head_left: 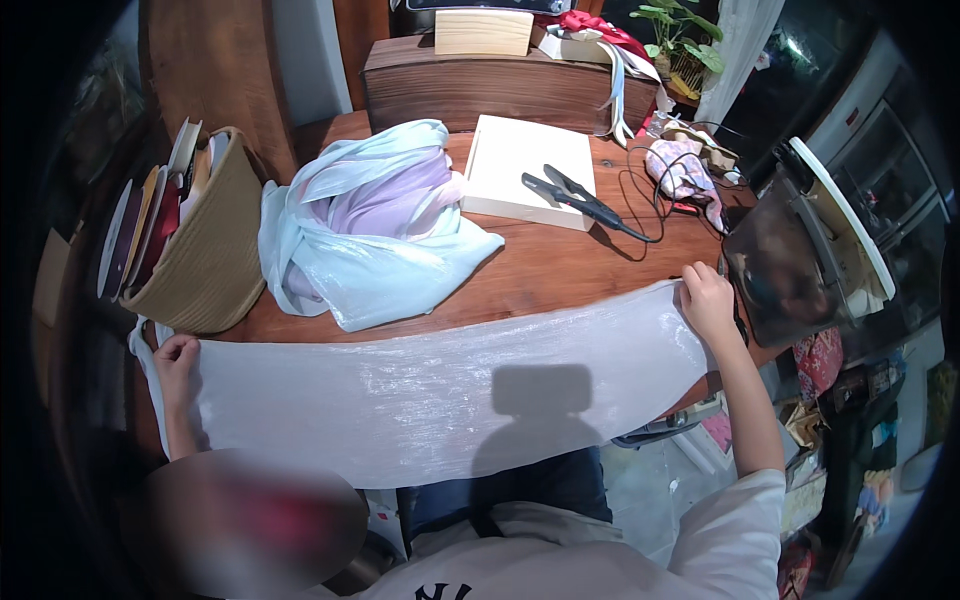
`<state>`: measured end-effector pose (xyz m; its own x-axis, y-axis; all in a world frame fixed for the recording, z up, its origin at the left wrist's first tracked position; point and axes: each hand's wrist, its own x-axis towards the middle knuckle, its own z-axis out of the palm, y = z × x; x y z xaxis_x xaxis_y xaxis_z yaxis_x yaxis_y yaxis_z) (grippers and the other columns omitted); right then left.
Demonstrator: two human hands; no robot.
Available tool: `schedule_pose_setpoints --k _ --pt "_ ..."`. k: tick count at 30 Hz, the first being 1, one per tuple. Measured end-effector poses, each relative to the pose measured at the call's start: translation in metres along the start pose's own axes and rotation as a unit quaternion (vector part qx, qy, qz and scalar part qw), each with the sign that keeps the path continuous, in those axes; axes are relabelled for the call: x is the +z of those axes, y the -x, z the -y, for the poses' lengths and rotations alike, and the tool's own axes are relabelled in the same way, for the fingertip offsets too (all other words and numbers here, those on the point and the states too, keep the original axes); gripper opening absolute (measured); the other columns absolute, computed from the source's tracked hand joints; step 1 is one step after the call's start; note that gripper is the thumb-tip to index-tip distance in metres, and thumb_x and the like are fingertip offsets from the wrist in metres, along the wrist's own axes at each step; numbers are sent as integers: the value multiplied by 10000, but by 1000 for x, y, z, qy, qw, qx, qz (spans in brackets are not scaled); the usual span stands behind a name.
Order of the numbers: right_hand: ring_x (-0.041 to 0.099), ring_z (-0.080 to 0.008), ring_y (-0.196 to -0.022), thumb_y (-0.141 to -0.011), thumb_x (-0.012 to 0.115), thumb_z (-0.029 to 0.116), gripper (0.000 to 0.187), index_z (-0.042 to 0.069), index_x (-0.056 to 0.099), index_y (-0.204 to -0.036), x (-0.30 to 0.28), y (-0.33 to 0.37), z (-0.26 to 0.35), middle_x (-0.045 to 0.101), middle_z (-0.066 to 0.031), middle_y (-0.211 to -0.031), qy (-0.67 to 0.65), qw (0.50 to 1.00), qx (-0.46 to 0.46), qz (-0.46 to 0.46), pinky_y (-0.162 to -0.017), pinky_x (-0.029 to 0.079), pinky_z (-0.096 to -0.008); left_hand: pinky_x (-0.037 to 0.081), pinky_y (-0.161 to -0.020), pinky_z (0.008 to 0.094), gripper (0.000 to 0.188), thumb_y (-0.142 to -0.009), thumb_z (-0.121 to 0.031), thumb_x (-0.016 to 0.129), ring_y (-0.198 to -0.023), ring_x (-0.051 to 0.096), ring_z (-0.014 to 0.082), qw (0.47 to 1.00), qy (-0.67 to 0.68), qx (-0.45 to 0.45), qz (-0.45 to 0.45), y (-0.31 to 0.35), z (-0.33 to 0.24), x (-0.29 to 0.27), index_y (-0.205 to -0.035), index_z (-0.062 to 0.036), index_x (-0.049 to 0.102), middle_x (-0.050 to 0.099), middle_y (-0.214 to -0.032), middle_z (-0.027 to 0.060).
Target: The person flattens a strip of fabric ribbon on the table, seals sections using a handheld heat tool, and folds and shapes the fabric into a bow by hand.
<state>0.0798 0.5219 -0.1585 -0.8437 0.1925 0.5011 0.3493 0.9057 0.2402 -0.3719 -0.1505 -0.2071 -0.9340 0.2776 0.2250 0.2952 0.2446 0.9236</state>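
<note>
White short-sleeved shirt (728, 530), black front lettering (442, 592), dark blue trousers (560, 488), bare hands (708, 300)

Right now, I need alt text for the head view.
Left hand and right hand hold a shimmering pale cloth over a wooden table's near edge; behind it lie heaped blue and lilac fabric and a white box bearing a black corded tool, with a tan basket at left.

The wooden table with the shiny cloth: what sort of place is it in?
Probably a small craft workspace, perhaps at home: a basket of what look like ribbon spools, a shiny pale cloth held spread, and a heap of blue and lilac fabric.
</note>
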Motion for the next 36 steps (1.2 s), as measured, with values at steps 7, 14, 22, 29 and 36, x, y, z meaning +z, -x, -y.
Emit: schedule_pose_setpoints --k 7,14,22,29,36 --pt "556 -273 -745 -682 617 67 82 47 537 -672 9 -11 -25 550 -92 -723 38 998 13 41 -670 470 -389 358 -638 211 123 -709 -71 725 -705 478 77 978 -155 25 139 1 -32 -12 -745 6 635 540 -737 -16" --pt "556 -277 -746 -667 633 51 67 44 567 -678 14 -24 -41 564 -97 -726 44 999 24 19 -676 464 -387 354 -714 235 109 -728 -78 688 -793 471 104 967 -181 60 167 -7 -42 -16 -758 3 622 500 -770 -2" --pt "538 -264 -774 -688 635 35 180 49 647 -867 -7 2 -27 552 -82 -765 26 999 30 15 -681 446 -373 376 -776 278 97 -649 3 658 -831 476 193 962 -243 125 16 45 -50 11 -728 -6 601 484 -771 51" --pt "543 -265 -798 -694 640 43 239 52 667 -931 2 28 -32 582 -82 -822 24 999 22 40 -706 447 -369 380 -801 309 147 -620 77 640 -861 477 211 955 -256 146 16 92 -40 6 -733 -11 607 519 -821 60" --pt "545 -274 -812 -665 655 22 297 42 654 -961 -10 31 -33 592 -91 -878 -9 1000 -2 14 -726 451 -379 371 -817 315 144 -616 71 650 -884 471 218 941 -301 156 21 96 -60 -4 -720 -19 606 524 -828 54"
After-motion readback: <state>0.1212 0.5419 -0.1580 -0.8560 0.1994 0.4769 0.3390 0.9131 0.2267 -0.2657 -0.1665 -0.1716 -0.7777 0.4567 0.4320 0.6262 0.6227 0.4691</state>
